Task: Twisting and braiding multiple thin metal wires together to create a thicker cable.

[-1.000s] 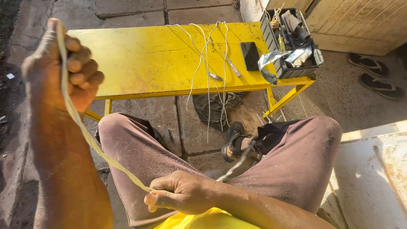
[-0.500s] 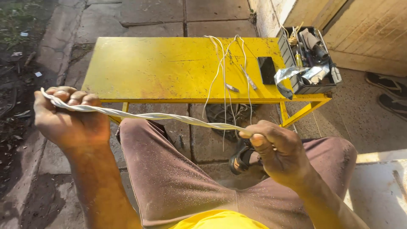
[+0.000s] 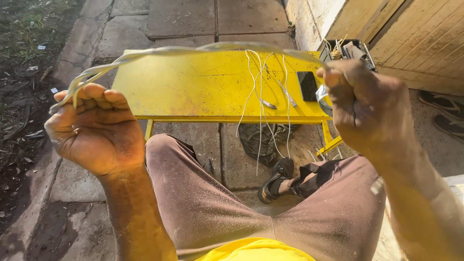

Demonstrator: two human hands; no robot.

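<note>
Yellow metal table (image 3: 193, 87) on paved floor (image 3: 193, 19). On top: thin white wires (image 3: 261, 87) draped over the front edge, two small metal pieces (image 3: 268, 104), a flat black rectangular device (image 3: 307, 85), and a crate of tools (image 3: 349, 50) at the right end.

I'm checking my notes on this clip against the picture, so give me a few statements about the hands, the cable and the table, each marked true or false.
1. Both hands grip the same whitish cable. True: the left hand holds one end, the right hand the other.
2. The cable lies flat on the table. False: it arches in the air above the yellow table.
3. Thin white wires hang over the table's front edge. True.
4. The table is blue. False: it is yellow.
5. A dark flat rectangular thing lies on the table near its right end. True.
</note>
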